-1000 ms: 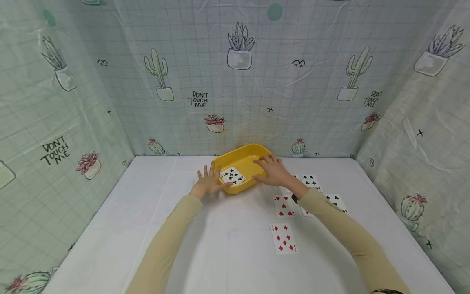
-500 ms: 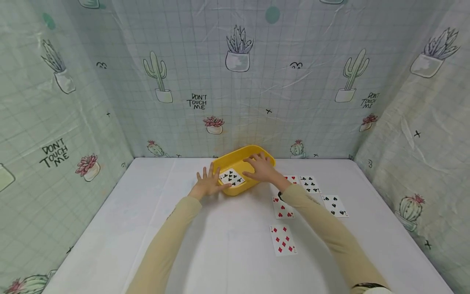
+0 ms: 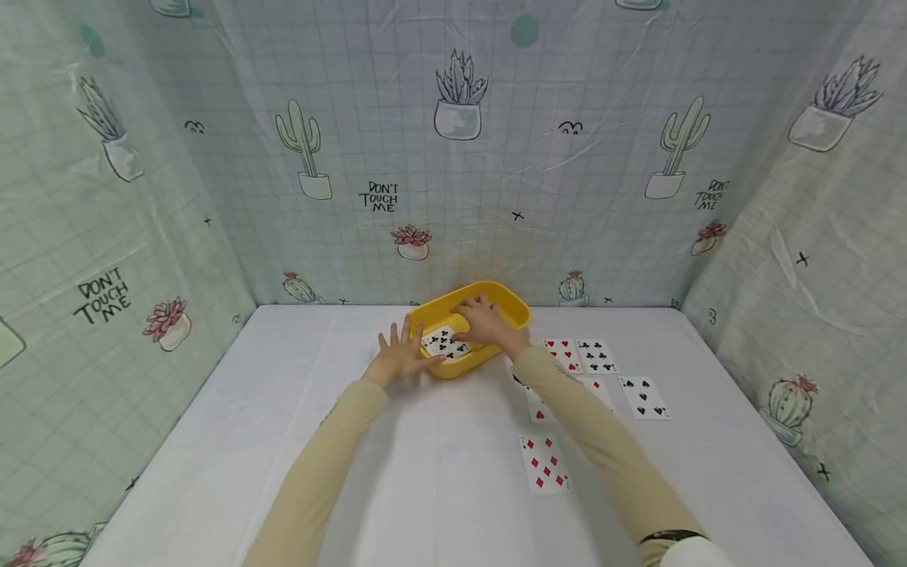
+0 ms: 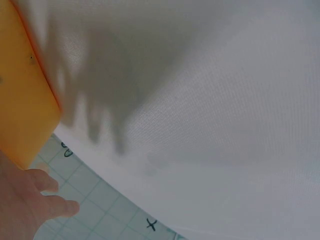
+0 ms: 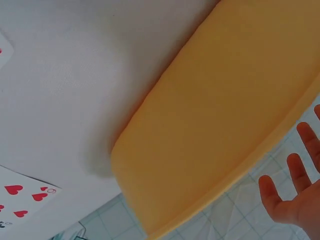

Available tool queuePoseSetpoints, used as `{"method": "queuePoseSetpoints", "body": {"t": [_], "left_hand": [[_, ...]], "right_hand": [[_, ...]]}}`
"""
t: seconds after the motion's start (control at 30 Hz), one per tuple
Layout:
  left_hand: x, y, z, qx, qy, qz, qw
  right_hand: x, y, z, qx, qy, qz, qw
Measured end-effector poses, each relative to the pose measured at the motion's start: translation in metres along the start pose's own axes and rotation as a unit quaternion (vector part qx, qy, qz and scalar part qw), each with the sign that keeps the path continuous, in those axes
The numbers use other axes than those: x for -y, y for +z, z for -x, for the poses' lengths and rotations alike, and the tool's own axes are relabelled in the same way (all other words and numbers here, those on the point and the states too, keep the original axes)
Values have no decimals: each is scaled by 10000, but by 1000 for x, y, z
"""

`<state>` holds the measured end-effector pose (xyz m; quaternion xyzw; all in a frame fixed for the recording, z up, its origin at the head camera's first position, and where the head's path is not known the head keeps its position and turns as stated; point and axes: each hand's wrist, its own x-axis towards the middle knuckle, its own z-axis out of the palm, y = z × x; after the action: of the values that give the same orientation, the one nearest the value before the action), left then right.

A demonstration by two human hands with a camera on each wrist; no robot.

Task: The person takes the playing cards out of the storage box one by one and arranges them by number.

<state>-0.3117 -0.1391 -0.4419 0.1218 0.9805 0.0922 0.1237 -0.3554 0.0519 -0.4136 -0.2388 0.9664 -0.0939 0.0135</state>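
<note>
A yellow plastic tray [image 3: 521,313] stands at the back of the white table, with a clubs playing card [image 3: 439,344] lying face up in its left end. My left hand [image 3: 395,356] rests at the tray's left rim, fingers spread and thumb along the near edge. Over the inside of the tray is my right hand [image 3: 485,324], its loosely bent fingers close by the card's right side. In the right wrist view, those fingers [image 5: 270,197] show apart above the rim, with nothing seen between them.
Right of the tray, several cards lie face up: a hearts card [image 3: 560,354], a clubs card [image 3: 597,357], a spades card [image 3: 645,398] and a seven of diamonds [image 3: 545,465]. My right sleeve [image 3: 567,402] covers parts of others. A printed cloth [image 3: 340,157] hangs behind the table.
My right hand has moved left across the tray, from its right rim to beside the clubs card. The left hand stays in place at the tray's left end.
</note>
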Motion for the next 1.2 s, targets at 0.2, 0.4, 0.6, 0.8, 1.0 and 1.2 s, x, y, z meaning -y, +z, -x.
{"method": "queuePoseSetpoints", "body": {"t": [0.2, 0.4, 0.6, 0.8, 1.0, 1.2], "left_hand": [[0, 0, -1, 16, 28, -6, 10000], [2, 0, -3, 71, -4, -4, 10000], [2, 0, -3, 49, 9, -26, 10000], [2, 0, -3, 44, 43, -61, 10000], [2, 0, -2, -10, 60, -57, 10000], [1, 2, -1, -76, 89, -81, 9999]], "right_hand": [[1, 6, -9, 426, 0, -46, 9991], [-3, 15, -17, 1094, -42, 111, 9939], [-2, 18, -18, 1399, -93, -98, 9901], [1, 22, -20, 1703, -140, -127, 9852], [3, 25, -20, 2036, -24, -99, 9790], [7, 21, -17, 2132, 248, -27, 9767]]}}
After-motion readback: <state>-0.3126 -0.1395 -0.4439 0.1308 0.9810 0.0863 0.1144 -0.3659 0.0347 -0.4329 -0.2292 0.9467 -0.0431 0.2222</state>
